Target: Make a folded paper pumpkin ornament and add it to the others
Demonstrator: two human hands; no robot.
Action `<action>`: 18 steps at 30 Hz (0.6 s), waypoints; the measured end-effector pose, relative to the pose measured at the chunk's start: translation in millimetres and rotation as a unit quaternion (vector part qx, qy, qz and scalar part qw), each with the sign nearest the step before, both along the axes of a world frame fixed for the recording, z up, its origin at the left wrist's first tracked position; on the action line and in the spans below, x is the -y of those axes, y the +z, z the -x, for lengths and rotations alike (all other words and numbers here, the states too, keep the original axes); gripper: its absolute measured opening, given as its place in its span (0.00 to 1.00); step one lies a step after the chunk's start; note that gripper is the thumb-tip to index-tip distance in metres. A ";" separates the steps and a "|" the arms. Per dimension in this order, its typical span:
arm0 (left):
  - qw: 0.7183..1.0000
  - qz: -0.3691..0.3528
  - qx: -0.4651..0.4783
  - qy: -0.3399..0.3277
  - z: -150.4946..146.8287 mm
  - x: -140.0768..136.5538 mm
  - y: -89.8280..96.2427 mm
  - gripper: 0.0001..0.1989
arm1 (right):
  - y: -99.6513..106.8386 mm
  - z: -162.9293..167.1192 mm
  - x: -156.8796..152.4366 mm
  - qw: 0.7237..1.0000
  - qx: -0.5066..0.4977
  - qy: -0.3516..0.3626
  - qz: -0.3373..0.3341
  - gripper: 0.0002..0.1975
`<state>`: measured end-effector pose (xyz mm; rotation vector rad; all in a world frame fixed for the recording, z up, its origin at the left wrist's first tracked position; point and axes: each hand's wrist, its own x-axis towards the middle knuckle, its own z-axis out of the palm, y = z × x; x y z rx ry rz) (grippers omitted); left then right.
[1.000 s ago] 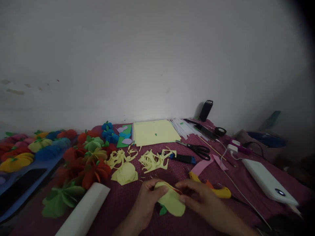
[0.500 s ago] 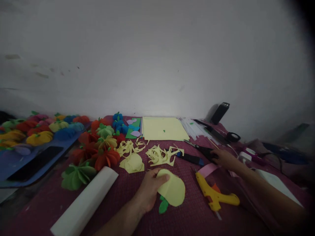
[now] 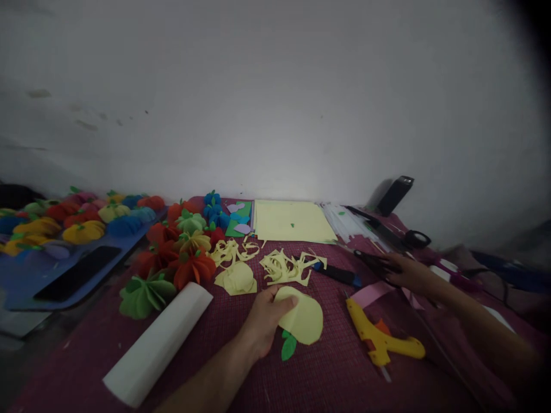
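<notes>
Pinched between the thumb and fingers of my left hand (image 3: 264, 318) is a pale yellow rounded cutout (image 3: 303, 318), near the middle of the table. Green leaf-shaped pieces (image 3: 288, 346) show just below the cutout. On the right, the fingers of my right hand (image 3: 407, 273) are closed around the black handles of a pair of scissors (image 3: 372, 263). The scissor blades point left toward the pale yellow sheets (image 3: 295, 221) and look blurred. A yellow glue gun (image 3: 381, 341) lies in front of my right hand, by a pink strip (image 3: 372, 293).
Curly pale yellow offcuts (image 3: 282, 268) and a dark cutter (image 3: 338, 274) lie beyond my left hand. A white roll (image 3: 159, 344) and colourful pumpkin-like shapes (image 3: 193, 268) are at left, beside a blue board (image 3: 112, 255) with a black phone (image 3: 77, 274). Black tape (image 3: 416, 239) sits back right.
The view has shifted slightly, so most things appear a little farther right. My right hand and the scissors have moved slightly right. My left hand still holds the cutout.
</notes>
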<state>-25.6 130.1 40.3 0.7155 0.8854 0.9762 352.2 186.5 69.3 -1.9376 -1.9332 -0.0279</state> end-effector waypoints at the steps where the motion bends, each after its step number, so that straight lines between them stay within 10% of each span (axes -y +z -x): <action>1: 1.000 -0.012 0.003 -0.007 0.2 1.1 2.1 0.16 | 6.8 1.5 5.6 0.999 -0.025 0.015 0.018 0.16; 5: 0.997 -0.064 0.017 -0.044 1.4 5.9 7.1 0.12 | 35.7 19.8 39.1 0.986 -0.125 0.077 0.074 0.15; 14: 0.992 -0.072 0.062 -0.084 4.9 11.8 9.0 0.11 | 48.3 107.8 105.9 0.800 -0.410 0.265 0.349 0.33; 18: 0.991 -0.071 0.076 -0.083 5.4 12.6 11.3 0.11 | 52.6 127.7 111.3 0.813 -0.379 0.287 0.337 0.34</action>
